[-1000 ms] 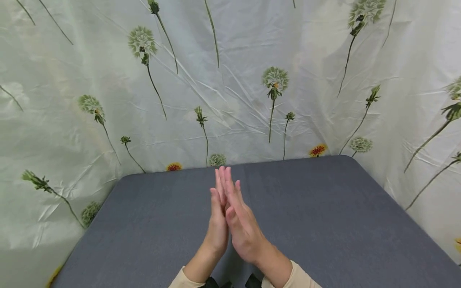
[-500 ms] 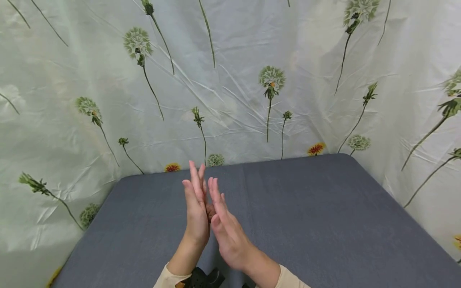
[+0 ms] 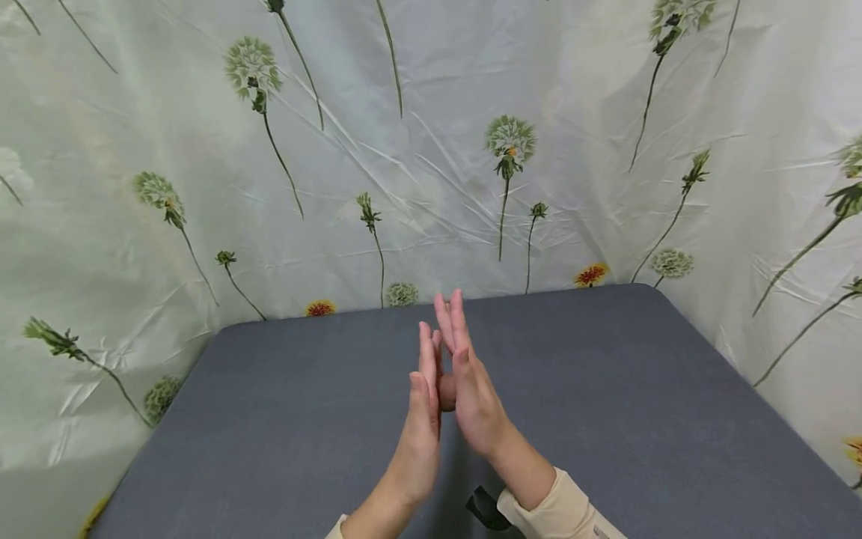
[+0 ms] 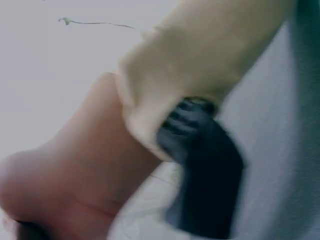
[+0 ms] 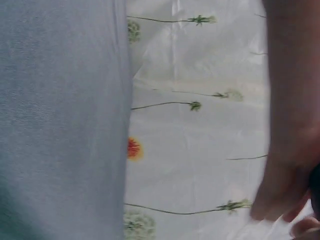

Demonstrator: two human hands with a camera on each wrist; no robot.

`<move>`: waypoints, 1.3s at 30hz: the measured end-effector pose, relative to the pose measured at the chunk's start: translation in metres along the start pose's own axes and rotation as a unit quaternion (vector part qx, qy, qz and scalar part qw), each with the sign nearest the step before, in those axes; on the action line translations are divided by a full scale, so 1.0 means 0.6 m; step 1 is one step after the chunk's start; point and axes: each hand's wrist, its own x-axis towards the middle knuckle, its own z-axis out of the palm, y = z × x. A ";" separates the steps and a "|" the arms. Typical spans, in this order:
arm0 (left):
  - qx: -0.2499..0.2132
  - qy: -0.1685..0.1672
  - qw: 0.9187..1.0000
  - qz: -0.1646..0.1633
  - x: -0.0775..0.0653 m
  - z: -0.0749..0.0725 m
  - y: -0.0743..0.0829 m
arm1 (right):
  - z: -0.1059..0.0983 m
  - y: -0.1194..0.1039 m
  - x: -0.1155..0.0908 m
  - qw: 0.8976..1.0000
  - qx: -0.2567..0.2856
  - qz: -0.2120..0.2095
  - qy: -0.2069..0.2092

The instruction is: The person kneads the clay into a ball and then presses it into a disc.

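Note:
A small brown rounded lump point(image 3: 447, 394) sits between the two palms in the head view, mostly covered by them. My left hand point(image 3: 419, 434) stands upright on its left side, fingers straight and pointing away. Against its other side lies my right hand point(image 3: 477, 400), also with straight fingers, its fingertips reaching farther forward than the left ones. Both hands are above the grey table point(image 3: 303, 419). The left wrist view has a blurred bare wrist point(image 4: 95, 145) and a cream sleeve point(image 4: 175, 65). In the right wrist view, part of a hand point(image 5: 282, 190) shows at the right edge.
A pale curtain point(image 3: 431, 150) printed with dandelions and orange flowers hangs behind the table and along both sides. A black strap piece point(image 3: 488, 509) sticks out by the right cuff. The table's straight edge borders the curtain in the right wrist view.
Both hands first shift left, the left fingertips sliding forward past the right. Now they are back to the right, with the right hand forward. The lump shows between the palms.

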 end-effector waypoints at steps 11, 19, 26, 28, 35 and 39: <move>0.012 0.091 0.995 0.033 0.020 -0.042 0.016 | 0.053 0.001 -0.027 0.999 -0.008 0.003 -0.053; -0.041 0.024 0.999 -0.006 0.016 -0.023 -0.001 | 0.034 -0.032 -0.018 0.994 -0.081 -0.079 -0.003; 0.014 0.021 0.999 0.021 0.004 -0.007 0.011 | 0.009 -0.007 0.000 1.000 -0.010 0.020 -0.005; 0.039 0.039 0.998 0.039 0.005 -0.013 0.013 | 0.017 0.003 -0.003 0.999 0.006 0.042 -0.015; 0.033 0.090 0.995 0.036 0.026 -0.052 0.005 | 0.056 0.006 -0.026 0.999 -0.009 0.018 -0.051; 0.003 0.062 0.998 0.025 0.034 -0.058 -0.002 | 0.055 -0.006 -0.027 0.998 -0.043 -0.033 -0.037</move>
